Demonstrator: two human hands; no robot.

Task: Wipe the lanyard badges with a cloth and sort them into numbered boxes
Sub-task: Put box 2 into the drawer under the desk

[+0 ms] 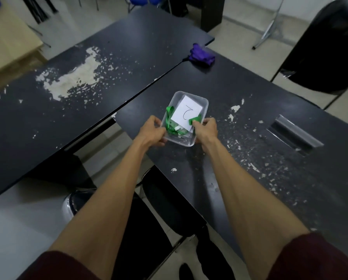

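Your left grip (154,130) and right grip (206,129) clamp the numbered box (201,102) by its sides, on the desk (249,122) near its left edge. Green lanyards (170,115) overhang the rim; yank it and you may spill them.

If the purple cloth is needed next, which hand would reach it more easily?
Probably the right hand. It and the left hand both hold the clear box, but the purple cloth lies beyond, toward the right.

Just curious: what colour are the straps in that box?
The straps are bright green; head view.
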